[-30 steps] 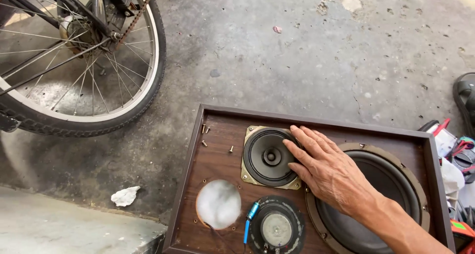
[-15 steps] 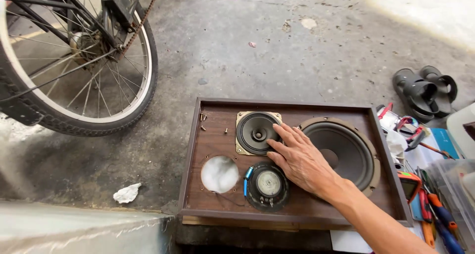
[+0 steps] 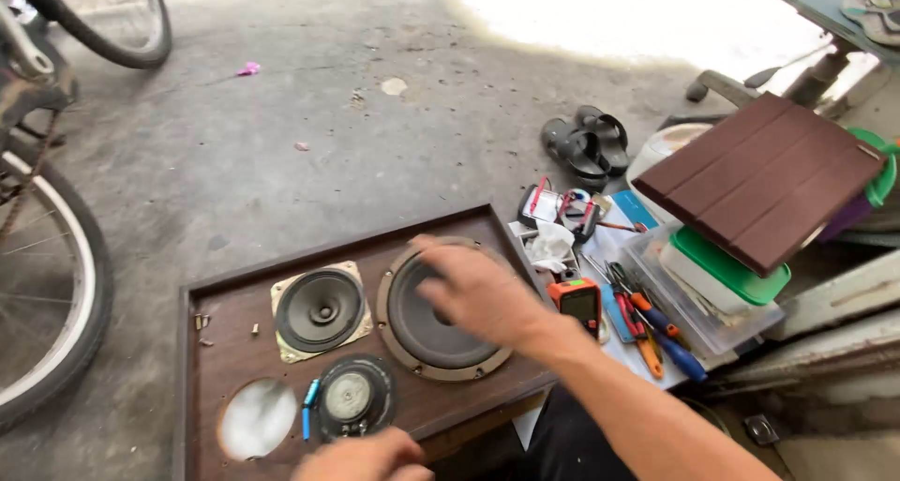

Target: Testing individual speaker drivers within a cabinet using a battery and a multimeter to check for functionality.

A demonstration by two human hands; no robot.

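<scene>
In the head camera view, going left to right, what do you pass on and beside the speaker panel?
Round hole → mid-size speaker cone → large speaker cone → right hand over its edge → orange meter → blue-handled tools → green-lidded box.

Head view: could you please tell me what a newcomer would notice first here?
The brown speaker panel lying flat on the concrete, with its large round speaker partly under the right hand. The left hand sits at the panel's near edge. Hand tools lie scattered to the right, and a bicycle wheel stands at left.
</scene>
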